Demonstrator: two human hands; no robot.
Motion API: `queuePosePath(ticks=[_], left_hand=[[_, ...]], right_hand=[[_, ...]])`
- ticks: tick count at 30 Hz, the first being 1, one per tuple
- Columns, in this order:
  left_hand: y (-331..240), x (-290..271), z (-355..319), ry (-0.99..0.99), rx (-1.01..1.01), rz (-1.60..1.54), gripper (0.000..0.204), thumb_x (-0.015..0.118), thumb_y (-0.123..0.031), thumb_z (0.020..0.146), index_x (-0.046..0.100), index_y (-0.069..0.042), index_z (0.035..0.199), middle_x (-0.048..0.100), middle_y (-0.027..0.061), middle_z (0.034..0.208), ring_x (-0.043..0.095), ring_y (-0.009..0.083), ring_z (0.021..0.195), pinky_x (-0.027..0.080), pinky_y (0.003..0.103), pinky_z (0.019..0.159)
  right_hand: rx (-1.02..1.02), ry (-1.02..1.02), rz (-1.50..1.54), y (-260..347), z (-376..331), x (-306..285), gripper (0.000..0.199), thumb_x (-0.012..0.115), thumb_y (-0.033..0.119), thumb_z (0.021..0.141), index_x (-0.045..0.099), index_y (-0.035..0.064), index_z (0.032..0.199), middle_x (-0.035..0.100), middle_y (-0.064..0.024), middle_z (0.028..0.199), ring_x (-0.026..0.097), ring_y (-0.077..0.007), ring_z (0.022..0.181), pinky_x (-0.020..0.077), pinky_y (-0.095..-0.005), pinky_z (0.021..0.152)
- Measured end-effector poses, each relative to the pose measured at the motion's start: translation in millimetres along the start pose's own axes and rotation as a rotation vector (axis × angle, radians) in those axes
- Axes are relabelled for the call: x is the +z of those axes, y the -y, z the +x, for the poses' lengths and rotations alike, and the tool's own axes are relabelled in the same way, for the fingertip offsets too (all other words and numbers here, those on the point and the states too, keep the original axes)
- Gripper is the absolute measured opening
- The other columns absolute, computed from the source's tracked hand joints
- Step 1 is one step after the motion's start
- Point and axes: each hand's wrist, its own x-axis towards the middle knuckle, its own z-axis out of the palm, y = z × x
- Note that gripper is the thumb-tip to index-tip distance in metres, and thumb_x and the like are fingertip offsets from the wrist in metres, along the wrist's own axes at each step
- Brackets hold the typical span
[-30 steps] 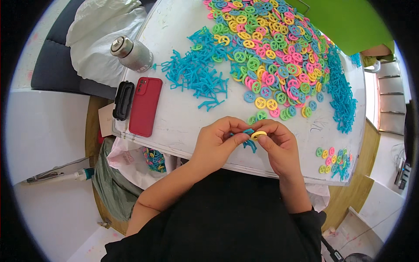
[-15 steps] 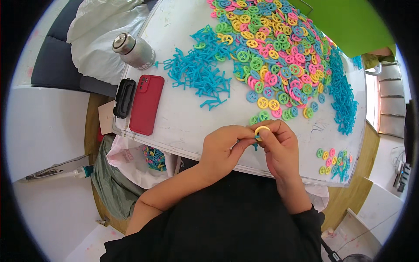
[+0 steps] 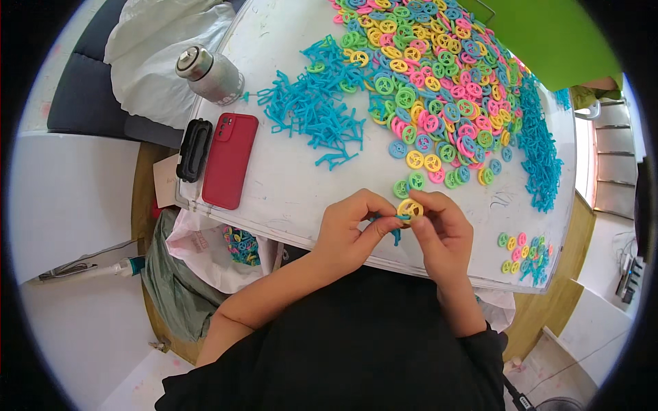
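Observation:
Near the table's front edge, my left hand (image 3: 353,226) is closed, pinching a teal branched plastic piece (image 3: 396,237) between thumb and forefinger. One end of that piece meets a small yellow plastic wheel (image 3: 410,203) with spokes. My right hand (image 3: 444,229) has its thumb and forefinger at the wheel's right edge, gripping it. Just beyond the hands lie loose green wheels (image 3: 415,181). A big heap of pink, yellow, green and blue wheels (image 3: 445,89) covers the far middle of the table, with a pile of teal branched pieces (image 3: 312,109) to its left.
On the table's left are a red phone (image 3: 230,161), a black case (image 3: 195,151) and a metal flask (image 3: 209,75). More teal pieces (image 3: 538,151) lie at the right, near a small group of wheels and pieces (image 3: 524,253). An open bag (image 3: 199,250) of parts hangs below the left edge.
The yellow wheel has turned so that its spokes face up more. My right fingers have spread slightly and shifted to its right edge; the left hand keeps its pinch.

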Motion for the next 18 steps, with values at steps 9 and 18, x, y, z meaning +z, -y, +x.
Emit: queuePosePath(ticks=[9,18], left_hand=[[7,6,-6,-0.082,-0.177,-0.321,0.010,0.069,-0.004,0.092,0.062,0.000,0.099,0.069,0.0059,0.090,0.065,0.0091,0.081,0.052,0.023,0.071],[7,3,-3,-0.029,0.054,-0.042,0.011,0.070,-0.004,0.092,0.062,0.000,0.099,0.069,0.0056,0.089,0.065,0.0090,0.080,0.052,0.023,0.071]], right_hand=[[-0.247,0.162,-0.565,-2,2,-13,0.038,0.070,-0.001,0.089,0.060,-0.0022,0.126,0.065,-0.0055,0.088,0.063,-0.0115,0.074,0.0545,-0.0259,0.067],[0.465,0.099,0.403,-2,0,-17,0.037,0.064,0.002,0.092,0.058,-0.0004,0.129,0.064,-0.0077,0.086,0.061,-0.0120,0.068,0.0536,-0.0268,0.059]])
